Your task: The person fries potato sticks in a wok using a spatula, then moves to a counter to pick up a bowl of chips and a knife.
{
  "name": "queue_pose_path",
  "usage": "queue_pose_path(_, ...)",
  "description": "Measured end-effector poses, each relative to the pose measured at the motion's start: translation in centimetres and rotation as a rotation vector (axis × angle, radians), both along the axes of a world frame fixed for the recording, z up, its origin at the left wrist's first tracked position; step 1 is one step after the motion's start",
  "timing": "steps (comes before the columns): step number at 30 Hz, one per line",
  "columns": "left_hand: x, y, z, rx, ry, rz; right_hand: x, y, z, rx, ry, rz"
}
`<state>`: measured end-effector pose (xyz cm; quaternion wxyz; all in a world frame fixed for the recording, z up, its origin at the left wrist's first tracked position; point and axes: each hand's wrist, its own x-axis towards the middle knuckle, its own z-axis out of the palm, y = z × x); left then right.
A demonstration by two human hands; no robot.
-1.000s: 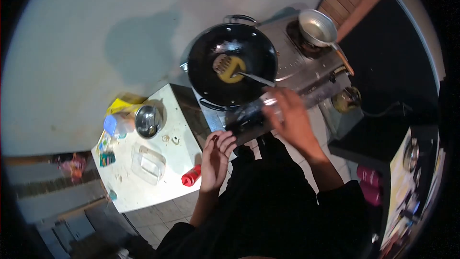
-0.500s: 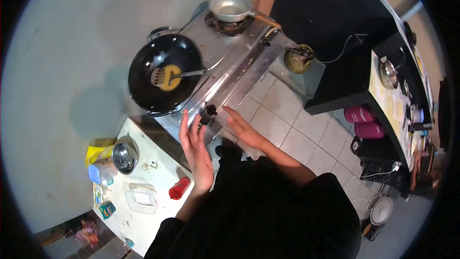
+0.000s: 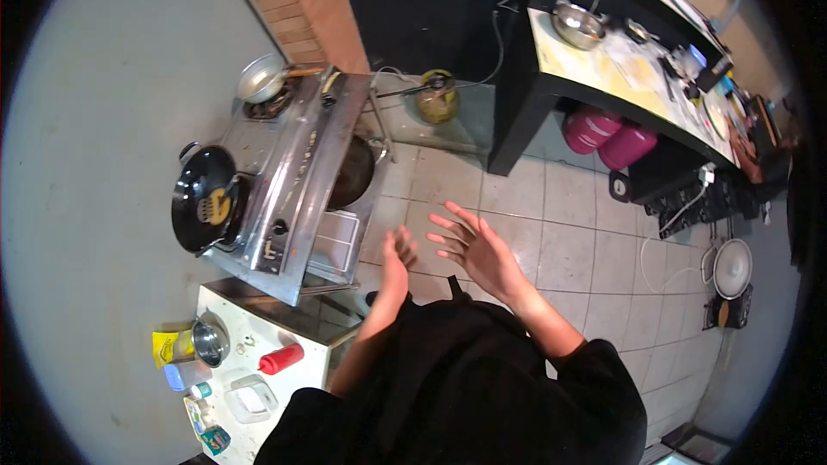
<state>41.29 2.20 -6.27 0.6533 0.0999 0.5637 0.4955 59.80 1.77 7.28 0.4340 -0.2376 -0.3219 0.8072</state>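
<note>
My left hand (image 3: 398, 265) is raised in front of my body, over the tiled floor, with nothing in it; its fingers are apart. Beside it, my right hand (image 3: 478, 251) is spread wide and empty. Neither hand touches anything. To the left of them stands the metal stove (image 3: 297, 164). On its near burner sits a black wok (image 3: 194, 220) containing something yellow (image 3: 222, 205) and a slotted spatula (image 3: 207, 208). A lighter pan (image 3: 261, 79) with a wooden handle rests on the far burner.
A white table (image 3: 226, 306) at lower left bears a red squeeze bottle (image 3: 282, 359), a metal bowl (image 3: 209, 343) and a clear container (image 3: 250, 399). A gas cylinder (image 3: 438, 99) stands behind the stove. At right is a black counter (image 3: 517, 112) with a steel bowl (image 3: 578, 26).
My view has swung to the right, so the stove and table now appear further left. Both hands have drawn away from the stove's front edge and remain empty.
</note>
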Motion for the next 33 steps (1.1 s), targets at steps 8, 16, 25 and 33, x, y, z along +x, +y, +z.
queue_pose_path(8, 15.0, -4.4, 1.9, 0.064, -0.495, -0.281, 10.8, -6.6, -1.9, 0.790, -0.869, -0.296)
queue_pose_path(16, 20.0, -3.3, 13.2, 0.405, -0.414, -0.595, 19.7, -2.2, -10.2, 0.399, -1.322, -0.561)
queue_pose_path(25, 25.2, 6.7, 5.9, 0.069, -0.508, -0.443, 30.7, 0.2, -9.9, 0.319, -1.313, -0.489)
queue_pose_path(33, 36.9, 19.9, 5.0, 0.156, -0.343, -0.398, 40.3, 10.8, -7.4, 0.307, -1.339, -0.517)
